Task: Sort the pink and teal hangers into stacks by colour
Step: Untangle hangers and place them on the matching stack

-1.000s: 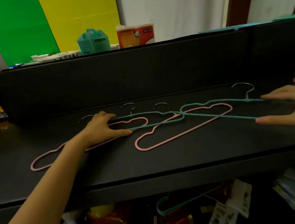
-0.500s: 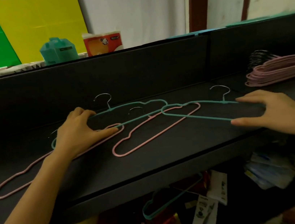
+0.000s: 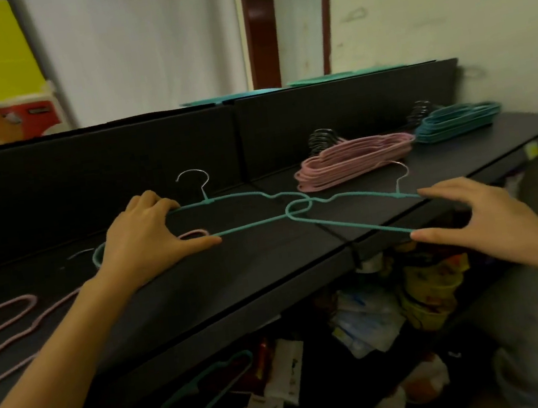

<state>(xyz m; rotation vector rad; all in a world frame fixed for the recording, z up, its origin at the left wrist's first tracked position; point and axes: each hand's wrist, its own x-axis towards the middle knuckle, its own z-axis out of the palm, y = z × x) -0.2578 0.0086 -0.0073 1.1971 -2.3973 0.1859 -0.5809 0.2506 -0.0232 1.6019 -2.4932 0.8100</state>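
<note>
Left hanger (image 3: 242, 194) and right hanger (image 3: 350, 223) cross mid-way along the desk (image 3: 253, 275); L hand (image 3: 147, 236) holds the former, R hand (image 3: 470, 222) touches the latter's end. Behind, to the right: near stack (image 3: 355, 160), w/ far stack (image 3: 456, 120) beyond. Loose hangers (image 3: 32, 302) lie far left.

Two hands (image 3: 147, 236), two stacks (image 3: 355, 160), three loose teal hangers (image 3: 207, 201)
</note>
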